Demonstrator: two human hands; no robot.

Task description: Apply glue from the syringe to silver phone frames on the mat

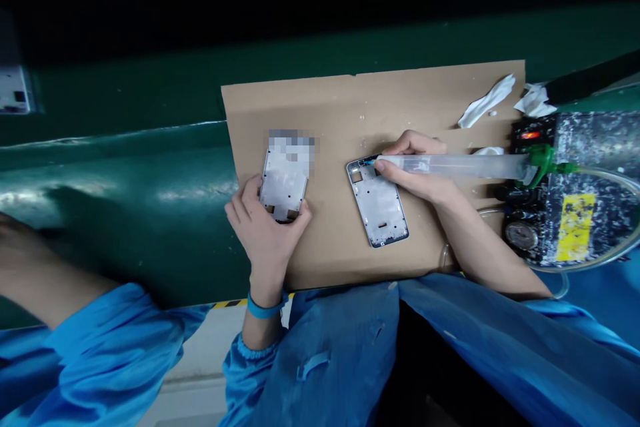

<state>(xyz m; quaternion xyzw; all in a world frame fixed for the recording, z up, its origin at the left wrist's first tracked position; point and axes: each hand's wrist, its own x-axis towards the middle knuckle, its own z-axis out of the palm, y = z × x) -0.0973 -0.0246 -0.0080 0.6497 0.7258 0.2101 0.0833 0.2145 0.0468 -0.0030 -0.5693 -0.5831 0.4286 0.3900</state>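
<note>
My left hand (270, 227) grips a silver phone frame (285, 177) by its sides near the lower end; a blurred patch covers its top. In my right hand (417, 163) is a dispensing syringe (465, 165), a clear barrel with a green cap. Its tip touches or hovers just over the upper edge of a second phone frame (377, 203), which lies on the cardboard sheet (330, 253). I cannot tell whether the tip makes contact. My right fingers hide part of that frame's top corner.
A paint-spotted dispenser box (575, 220) with a gauge (521, 235) and red light stands at the right. A clear hose (615, 180) joins it to the syringe cap. Crumpled white tissues (487, 101) lie at the back right. Another person's arm (55, 273) reaches in from the left.
</note>
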